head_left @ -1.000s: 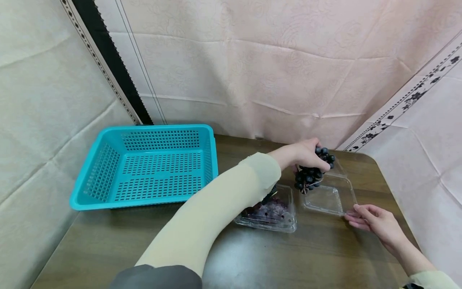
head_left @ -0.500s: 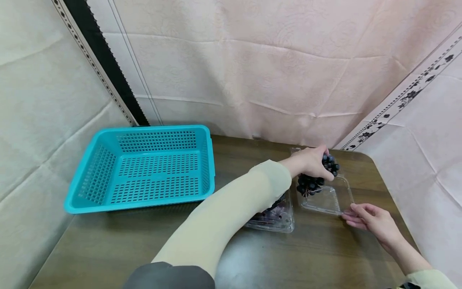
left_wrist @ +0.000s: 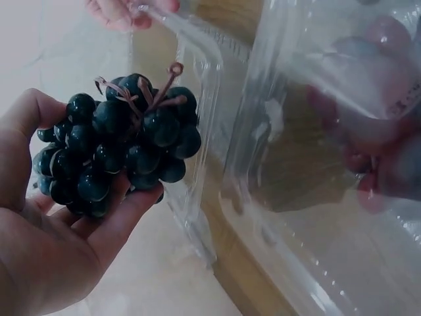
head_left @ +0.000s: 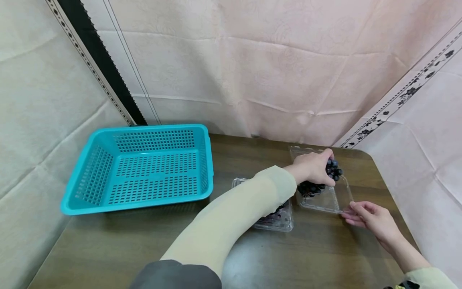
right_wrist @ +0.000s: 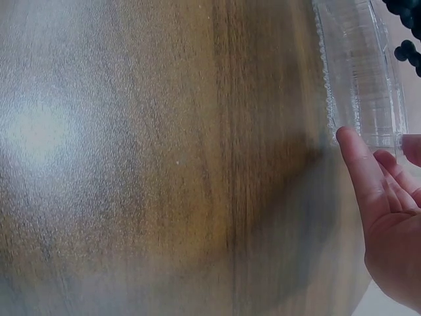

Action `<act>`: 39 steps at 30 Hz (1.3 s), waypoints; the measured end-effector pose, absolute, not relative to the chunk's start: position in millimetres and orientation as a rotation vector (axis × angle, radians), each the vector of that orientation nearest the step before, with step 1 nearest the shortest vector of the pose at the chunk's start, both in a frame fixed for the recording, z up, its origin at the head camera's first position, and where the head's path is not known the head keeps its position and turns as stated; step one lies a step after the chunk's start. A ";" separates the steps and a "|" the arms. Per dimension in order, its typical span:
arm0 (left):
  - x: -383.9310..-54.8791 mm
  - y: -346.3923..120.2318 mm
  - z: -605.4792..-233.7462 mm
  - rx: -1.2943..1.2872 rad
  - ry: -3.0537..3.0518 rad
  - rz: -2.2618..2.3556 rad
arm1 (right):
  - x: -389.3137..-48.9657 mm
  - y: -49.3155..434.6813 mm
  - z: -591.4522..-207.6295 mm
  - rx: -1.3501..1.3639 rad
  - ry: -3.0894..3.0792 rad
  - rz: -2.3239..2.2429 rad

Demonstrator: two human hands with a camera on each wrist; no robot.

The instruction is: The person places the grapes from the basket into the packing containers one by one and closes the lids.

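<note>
My left hand (head_left: 315, 167) holds a bunch of dark grapes (left_wrist: 108, 145), its stems sticking up, with fingers and thumb around its side. In the head view the bunch is over the open clear plastic container (head_left: 326, 200) at the right; whether it touches the bottom I cannot tell. At that container's near right corner, my right hand (head_left: 373, 220) pinches the rim between thumb and fingers. A second clear container (head_left: 279, 222) with dark and reddish grapes (left_wrist: 388, 131) sits to the left, partly hidden under my left forearm.
A turquoise perforated basket (head_left: 159, 160) stands at the left on the brown wooden table (head_left: 119, 249). The first container's clear lid (head_left: 297, 150) lies folded back towards the wall. Patterned cloth (head_left: 252, 72) hangs behind and on both sides.
My left hand has moved slightly to the right and towards the front with the bunch, lower over the container. My right hand stays at the container's corner.
</note>
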State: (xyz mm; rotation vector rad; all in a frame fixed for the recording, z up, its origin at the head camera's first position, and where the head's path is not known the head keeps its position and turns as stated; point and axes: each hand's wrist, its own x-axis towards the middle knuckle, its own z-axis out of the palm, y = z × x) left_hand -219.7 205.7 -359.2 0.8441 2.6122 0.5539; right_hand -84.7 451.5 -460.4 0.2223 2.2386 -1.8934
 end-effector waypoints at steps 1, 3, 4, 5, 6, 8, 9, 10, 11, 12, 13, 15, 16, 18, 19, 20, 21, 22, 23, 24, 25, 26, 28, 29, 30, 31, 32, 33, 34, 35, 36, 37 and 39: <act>-218.6 206.8 -359.7 0.852 2.617 0.545 | -84.9 451.2 -460.1 0.209 2.233 -1.906; -217.4 209.5 -362.6 0.867 2.624 0.533 | -85.1 450.6 -459.7 0.189 2.218 -1.928; -216.6 210.9 -364.1 0.878 2.630 0.523 | -85.1 450.3 -459.6 0.184 2.215 -1.931; -215.8 212.9 -365.8 0.887 2.635 0.512 | -84.9 450.0 -459.6 0.180 2.213 -1.934; -214.9 214.8 -367.2 0.897 2.641 0.499 | -84.8 449.8 -459.4 0.179 2.213 -1.935; -212.8 219.2 -370.2 0.908 2.652 0.473 | -84.4 449.5 -459.2 0.181 2.219 -1.932; -211.6 221.5 -371.4 0.912 2.656 0.458 | -84.1 449.5 -459.0 0.183 2.224 -1.927; -210.0 223.5 -372.3 0.920 2.660 0.442 | -83.8 449.4 -459.0 0.186 2.229 -1.923; -208.9 226.0 -373.7 0.924 2.658 0.422 | -83.7 449.3 -458.9 0.188 2.232 -1.921; -207.8 227.7 -374.9 0.932 2.660 0.400 | -83.6 449.0 -458.9 0.189 2.233 -1.922; -206.6 229.2 -376.2 0.939 2.660 0.374 | -83.5 448.6 -459.0 0.187 2.234 -1.923; -204.4 231.5 -379.5 0.959 2.660 0.323 | -83.6 447.5 -459.2 0.183 2.224 -1.932; -203.3 232.1 -381.7 0.976 2.663 0.301 | -83.7 446.8 -459.2 0.180 2.219 -1.936; -201.0 232.9 -386.4 1.007 2.671 0.258 | -83.9 445.0 -459.2 0.179 2.212 -1.942; -199.5 233.3 -388.6 1.022 2.674 0.242 | -84.0 444.1 -459.0 0.180 2.211 -1.940; -198.0 233.7 -390.7 1.037 2.679 0.230 | -84.1 443.4 -458.9 0.182 2.211 -1.938; -196.4 234.2 -392.7 1.053 2.685 0.215 | -84.1 442.7 -458.7 0.184 2.215 -1.934; -194.7 234.8 -394.3 1.064 2.690 0.198 | -84.1 442.1 -458.6 0.187 2.218 -1.931; -193.0 235.7 -395.7 1.070 2.693 0.179 | -83.9 441.4 -458.5 0.189 2.220 -1.932; -191.4 236.7 -397.1 1.077 2.696 0.160 | -83.8 440.9 -458.5 0.190 2.220 -1.936; -189.9 237.5 -398.4 1.084 2.702 0.142 | -83.5 440.6 -458.5 0.190 2.222 -1.938; -188.7 238.5 -399.7 1.087 2.707 0.122 | -83.3 440.3 -458.6 0.190 2.222 -1.941; -186.8 240.5 -402.1 1.087 2.712 0.081 | -82.8 439.6 -458.6 0.192 2.222 -1.946; -186.2 241.2 -403.3 1.089 2.715 0.068 | -82.7 439.1 -458.6 0.193 2.222 -1.948; -185.7 241.9 -404.5 1.090 2.715 0.060 | -82.7 438.7 -458.7 0.196 2.224 -1.948; -185.0 242.1 -405.5 1.093 2.714 0.054 | -82.6 438.4 -458.7 0.200 2.229 -1.944; -184.5 242.4 -406.6 1.094 2.713 0.053 | -82.6 437.9 -458.7 0.206 2.233 -1.940; -183.9 242.4 -407.7 1.099 2.711 0.053 | -82.6 437.5 -458.8 0.214 2.238 -1.935; -183.5 242.4 -409.1 1.105 2.710 0.053 | -82.5 437.1 -458.9 0.225 2.242 -1.932; -182.9 242.0 -410.0 1.110 2.709 0.056 | -82.5 436.8 -459.0 0.237 2.247 -1.926; -182.4 241.7 -410.9 1.112 2.707 0.059 | -82.5 436.5 -459.0 0.250 2.253 -1.916; -181.8 240.9 -411.5 1.115 2.709 0.060 | -82.6 436.3 -459.1 0.262 2.260 -1.906; -181.5 240.2 -412.1 1.110 2.706 0.064 | -83.1 435.8 -459.3 0.282 2.271 -1.889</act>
